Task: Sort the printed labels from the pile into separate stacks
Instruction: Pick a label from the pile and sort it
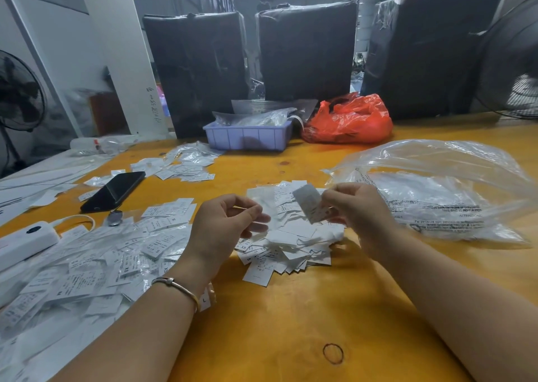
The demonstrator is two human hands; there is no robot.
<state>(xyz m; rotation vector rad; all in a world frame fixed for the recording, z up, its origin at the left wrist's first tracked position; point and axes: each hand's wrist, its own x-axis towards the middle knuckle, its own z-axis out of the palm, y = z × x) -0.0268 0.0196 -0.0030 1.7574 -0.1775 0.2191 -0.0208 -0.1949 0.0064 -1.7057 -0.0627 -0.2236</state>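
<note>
The right hand [356,207] pinches one small white label [309,205] and holds it up above the pile of labels [288,236] in the middle of the yellow tabletop [291,323]. The label looks blurry, so its print cannot be read. The left hand [227,224] hangs over the left edge of the pile with its fingers loosely bent and nothing in it. A bracelet [177,288] sits on that wrist. More labels [96,265] lie spread out on the left. A black phone [115,191] lies farther back. A big clear bag [442,189] sits on the right. A purple tray [247,137] and a red bag [349,122] sit at the back.
</note>
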